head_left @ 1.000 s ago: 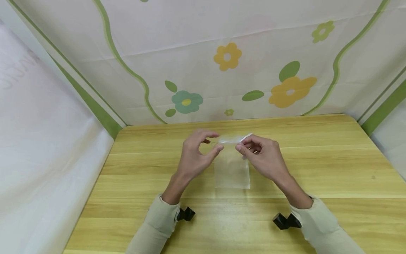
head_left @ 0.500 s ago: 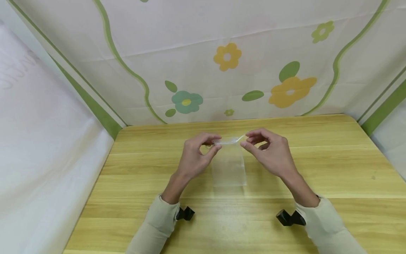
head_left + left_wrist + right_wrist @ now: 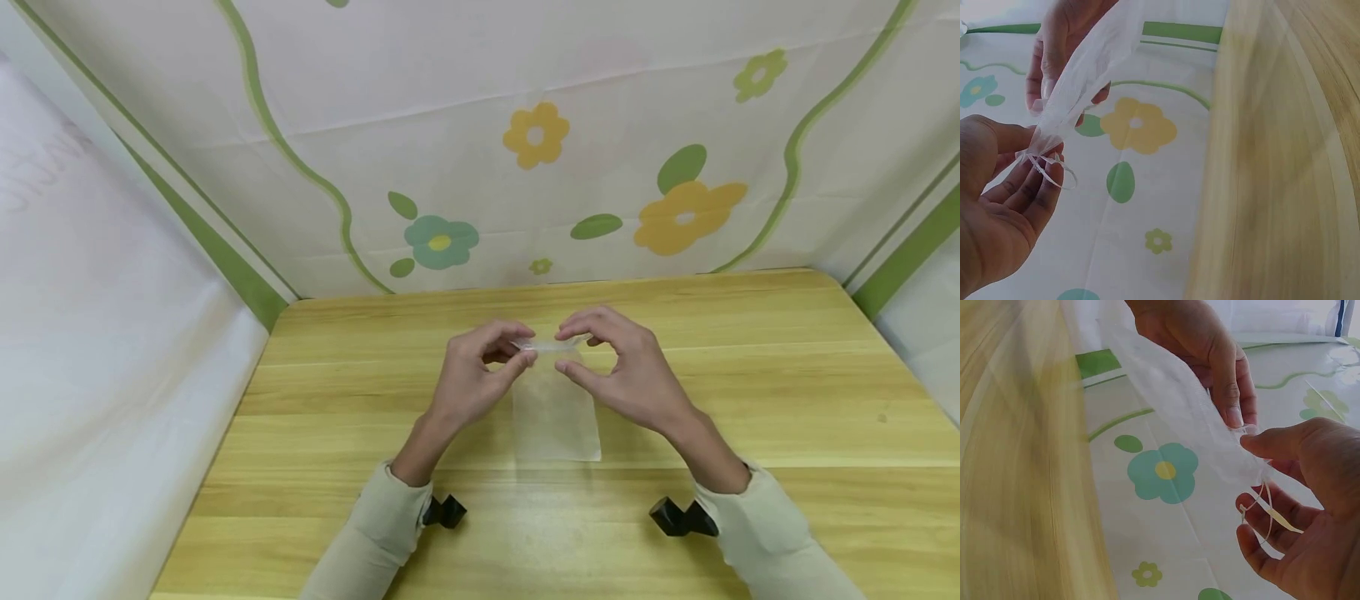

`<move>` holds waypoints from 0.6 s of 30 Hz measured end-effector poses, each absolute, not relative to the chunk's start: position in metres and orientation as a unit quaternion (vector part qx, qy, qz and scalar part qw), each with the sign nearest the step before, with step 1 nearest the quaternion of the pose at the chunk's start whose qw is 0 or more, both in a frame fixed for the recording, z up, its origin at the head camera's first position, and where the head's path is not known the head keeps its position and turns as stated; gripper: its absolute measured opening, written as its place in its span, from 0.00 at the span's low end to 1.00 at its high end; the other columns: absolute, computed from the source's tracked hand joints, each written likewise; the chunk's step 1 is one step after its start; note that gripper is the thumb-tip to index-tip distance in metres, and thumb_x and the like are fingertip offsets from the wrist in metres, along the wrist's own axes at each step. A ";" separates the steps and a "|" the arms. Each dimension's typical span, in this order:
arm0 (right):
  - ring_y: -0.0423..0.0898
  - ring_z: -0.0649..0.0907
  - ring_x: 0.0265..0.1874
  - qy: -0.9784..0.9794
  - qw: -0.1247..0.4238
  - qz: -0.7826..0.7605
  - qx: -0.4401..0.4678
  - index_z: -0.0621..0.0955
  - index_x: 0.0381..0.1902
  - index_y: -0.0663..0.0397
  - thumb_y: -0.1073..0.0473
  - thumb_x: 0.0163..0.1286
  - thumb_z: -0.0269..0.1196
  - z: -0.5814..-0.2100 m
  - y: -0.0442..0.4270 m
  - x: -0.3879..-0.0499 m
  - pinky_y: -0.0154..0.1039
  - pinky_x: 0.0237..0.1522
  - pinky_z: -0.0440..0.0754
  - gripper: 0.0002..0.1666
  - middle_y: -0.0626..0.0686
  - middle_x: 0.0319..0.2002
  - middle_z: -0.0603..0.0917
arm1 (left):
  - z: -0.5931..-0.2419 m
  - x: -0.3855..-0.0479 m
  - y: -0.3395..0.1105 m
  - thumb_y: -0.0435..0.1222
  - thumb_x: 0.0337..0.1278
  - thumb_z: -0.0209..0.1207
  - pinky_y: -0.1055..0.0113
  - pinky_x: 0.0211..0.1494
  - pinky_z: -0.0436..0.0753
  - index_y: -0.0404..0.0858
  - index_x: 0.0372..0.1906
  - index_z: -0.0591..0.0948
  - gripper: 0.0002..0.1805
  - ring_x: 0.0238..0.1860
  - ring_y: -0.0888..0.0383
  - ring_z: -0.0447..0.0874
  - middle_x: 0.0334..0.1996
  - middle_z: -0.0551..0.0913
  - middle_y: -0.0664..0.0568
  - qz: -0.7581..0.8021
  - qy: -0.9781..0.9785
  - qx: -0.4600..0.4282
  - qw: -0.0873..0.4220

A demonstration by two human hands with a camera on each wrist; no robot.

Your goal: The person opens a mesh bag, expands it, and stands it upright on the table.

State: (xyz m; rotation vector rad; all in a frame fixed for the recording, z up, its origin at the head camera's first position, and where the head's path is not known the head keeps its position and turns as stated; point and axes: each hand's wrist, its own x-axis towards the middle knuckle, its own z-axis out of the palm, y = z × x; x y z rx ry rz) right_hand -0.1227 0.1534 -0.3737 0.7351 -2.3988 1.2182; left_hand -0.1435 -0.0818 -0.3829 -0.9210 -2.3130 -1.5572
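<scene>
A small translucent white mesh drawstring bag (image 3: 557,421) hangs between my hands above the table, its gathered mouth at the top. My left hand (image 3: 480,375) pinches the left corner of that mouth between thumb and fingers. At the other corner, my right hand (image 3: 626,371) has its fingertips against the mouth, while its thumb stands apart from the index finger in the head view. Thin string loops (image 3: 1268,512) dangle by the right fingers in the right wrist view. Another string loop (image 3: 1063,181) hangs at the left fingers in the left wrist view.
The wooden table (image 3: 300,433) reaches back to a white curtain (image 3: 450,100) printed with flowers. Another white cloth (image 3: 97,350) hangs along the left side. Black camera mounts (image 3: 450,512) stick out from both sleeves.
My right hand first let go and drew right, then came back left to the mouth with its thumb spread. My left hand closed its pinch on the left corner and shifted slightly right.
</scene>
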 end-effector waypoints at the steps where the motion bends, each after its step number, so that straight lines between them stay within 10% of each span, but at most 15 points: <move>1: 0.45 0.87 0.52 -0.847 0.174 0.428 0.261 0.88 0.48 0.51 0.67 0.62 0.80 -0.373 0.153 -0.123 0.34 0.51 0.84 0.18 0.49 0.51 0.89 | -0.383 -0.143 -0.081 0.27 0.66 0.70 0.68 0.43 0.93 0.28 0.51 0.86 0.11 0.35 0.51 0.94 0.39 0.92 0.41 -0.531 -0.782 -0.311 0.100; 18: 0.40 0.87 0.43 -0.861 0.143 0.415 0.257 0.87 0.42 0.46 0.65 0.66 0.77 -0.374 0.153 -0.121 0.36 0.49 0.87 0.12 0.42 0.41 0.88 | -0.380 -0.140 -0.082 0.25 0.67 0.69 0.64 0.43 0.94 0.28 0.50 0.85 0.10 0.38 0.43 0.94 0.45 0.90 0.37 -0.560 -0.752 -0.338 0.078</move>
